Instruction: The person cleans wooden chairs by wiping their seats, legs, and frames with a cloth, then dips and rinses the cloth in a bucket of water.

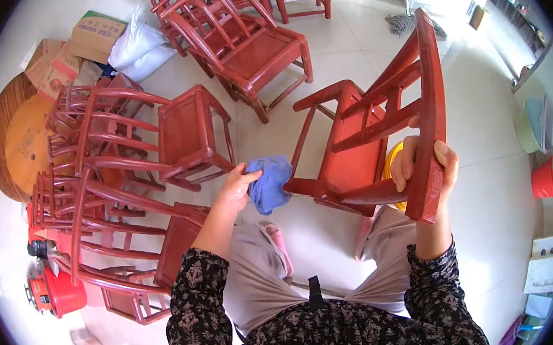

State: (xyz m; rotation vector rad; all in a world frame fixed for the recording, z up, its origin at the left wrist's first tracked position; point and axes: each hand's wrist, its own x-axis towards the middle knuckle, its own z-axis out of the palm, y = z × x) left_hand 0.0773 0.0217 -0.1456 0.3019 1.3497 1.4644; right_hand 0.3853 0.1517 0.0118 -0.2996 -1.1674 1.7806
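Note:
A small red wooden chair (359, 145) is tilted in front of me, its slatted back toward the right. My right hand (424, 167) is wrapped round the end of the back's top rail. My left hand (241, 185) pinches a crumpled blue cloth (269, 185), which hangs beside the end of one chair leg. Whether the cloth touches that leg I cannot tell. Part of a yellow round object (392, 162) shows behind the chair back, mostly hidden by it and my right hand.
Several red chairs (184, 131) crowd the left, and others (260, 55) stand ahead. Farther left are a round wooden top (14, 143), cardboard boxes (97, 36), a white bag (139, 46) and a red bucket (65, 293). A mop (402, 25) and a red bowl (544, 180) are at the right.

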